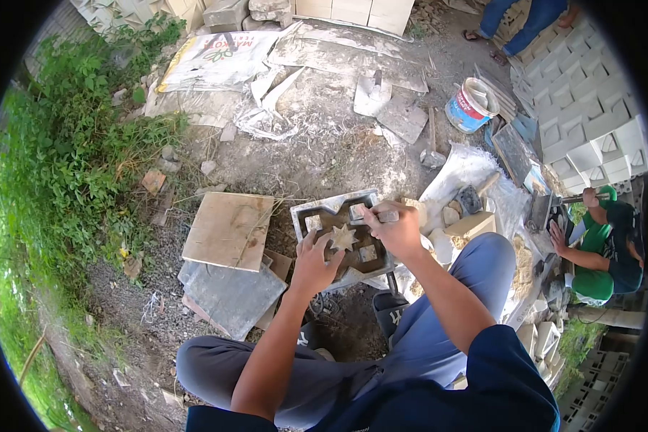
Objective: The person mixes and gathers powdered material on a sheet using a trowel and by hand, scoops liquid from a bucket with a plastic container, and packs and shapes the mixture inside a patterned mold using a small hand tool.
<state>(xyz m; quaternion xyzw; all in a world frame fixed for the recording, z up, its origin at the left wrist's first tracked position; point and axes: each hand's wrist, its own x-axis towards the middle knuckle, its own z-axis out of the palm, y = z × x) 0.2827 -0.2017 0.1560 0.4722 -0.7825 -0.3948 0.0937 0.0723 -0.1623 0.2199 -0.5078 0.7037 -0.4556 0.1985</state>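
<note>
A square mould [300, 212] with a light rim lies on the ground in front of my knees. Inside it are a star-shaped piece [343, 237] at the centre and small square blocks near the corners, among them one [368, 253] at the lower right. My left hand [315, 263] rests at the mould's left side, its fingers spread over the inside beside the star. My right hand [397, 229] is at the upper right corner, fingers curled around a small greyish piece; its fingertips are near the upper right block.
Flat boards [230, 229] are stacked to the left. A paint bucket [471, 106] and a trowel [372, 94] lie farther off. Rubble and a plastic sheet [462, 171] are at the right. A co-worker [603, 248] sits at the far right; another person's legs [515, 25] show at the top.
</note>
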